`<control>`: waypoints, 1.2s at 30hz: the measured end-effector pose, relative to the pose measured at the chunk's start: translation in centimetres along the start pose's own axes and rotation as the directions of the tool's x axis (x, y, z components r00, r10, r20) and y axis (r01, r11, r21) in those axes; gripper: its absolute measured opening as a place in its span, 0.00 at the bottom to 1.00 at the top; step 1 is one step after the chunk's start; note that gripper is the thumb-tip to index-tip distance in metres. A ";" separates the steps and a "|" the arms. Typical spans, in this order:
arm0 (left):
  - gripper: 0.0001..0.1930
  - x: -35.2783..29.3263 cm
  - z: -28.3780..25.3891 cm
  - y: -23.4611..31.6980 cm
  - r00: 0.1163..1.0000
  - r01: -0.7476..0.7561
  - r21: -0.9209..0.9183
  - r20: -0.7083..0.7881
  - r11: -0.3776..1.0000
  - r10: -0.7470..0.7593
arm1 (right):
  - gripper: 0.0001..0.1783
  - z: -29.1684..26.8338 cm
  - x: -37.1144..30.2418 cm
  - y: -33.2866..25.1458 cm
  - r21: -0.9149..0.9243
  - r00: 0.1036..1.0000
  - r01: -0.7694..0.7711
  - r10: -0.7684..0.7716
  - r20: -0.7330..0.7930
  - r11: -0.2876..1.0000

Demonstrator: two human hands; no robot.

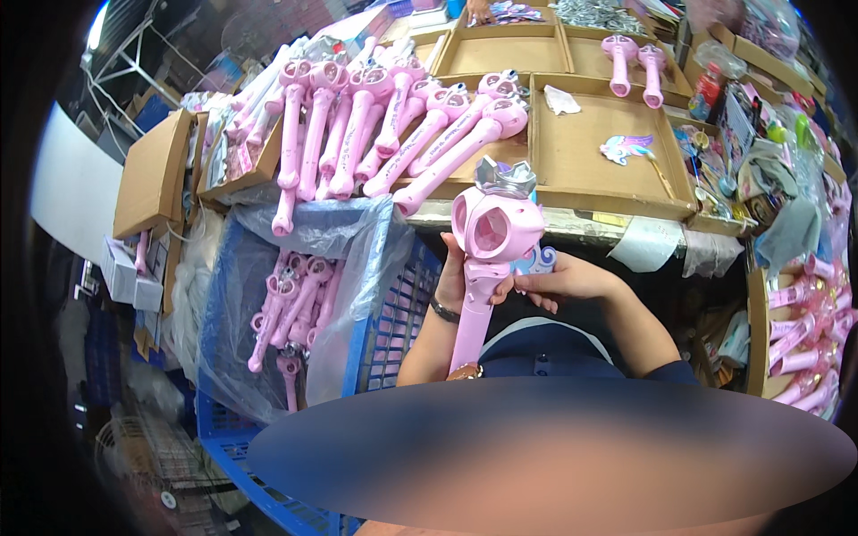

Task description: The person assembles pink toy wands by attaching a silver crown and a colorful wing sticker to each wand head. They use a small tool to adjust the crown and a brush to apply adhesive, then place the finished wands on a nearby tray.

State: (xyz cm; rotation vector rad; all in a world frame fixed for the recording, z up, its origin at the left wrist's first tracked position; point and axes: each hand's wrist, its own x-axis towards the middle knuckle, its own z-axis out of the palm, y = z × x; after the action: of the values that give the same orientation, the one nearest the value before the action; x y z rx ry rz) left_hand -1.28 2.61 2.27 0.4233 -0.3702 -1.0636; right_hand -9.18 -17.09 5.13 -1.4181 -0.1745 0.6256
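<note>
Upright in front of me is a pink toy wand [472,326] with a silver crown and a round, windowed head. My left hand [450,284] is closed around it just below the head. On the wand's right side, my right hand [572,279] pinches a blue and white curled wing-shaped piece [536,260] against it. Whether that piece is fixed to the wand cannot be seen. A similar wing piece [628,149], white, blue and purple, lies in a cardboard tray [576,183] beyond my hands.
Many pink wands [357,125] are piled on the table at the far left. A blue plastic crate [357,330], lined with clear film, holds more. Two wands [620,67] lie in a back tray. A box of pink parts [809,330] stands right. Another person's hand [480,11] shows at the far edge.
</note>
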 end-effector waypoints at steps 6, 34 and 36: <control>0.50 -1.0 1.5 -0.2 0.992 -0.116 0.202 -0.030 0.972 0.124 | 0.15 3.6 -0.2 1.4 -0.177 0.650 0.468 -0.473 -0.595 0.866; 0.54 6.1 0.3 0.1 0.937 0.029 0.168 -0.347 0.985 0.032 | 0.13 -5.6 2.3 0.1 0.064 0.835 0.468 -0.417 -0.358 0.882; 0.55 7.2 -0.6 0.8 0.942 0.021 0.086 -0.337 0.996 0.009 | 0.16 -5.9 2.7 -0.1 0.133 0.807 0.486 -0.386 -0.446 0.864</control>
State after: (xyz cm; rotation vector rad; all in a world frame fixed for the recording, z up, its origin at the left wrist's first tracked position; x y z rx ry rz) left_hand 2.77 -3.41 2.75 0.6754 -0.1106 -0.9610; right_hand -4.10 -20.79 3.55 -1.1819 -0.0862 -0.0451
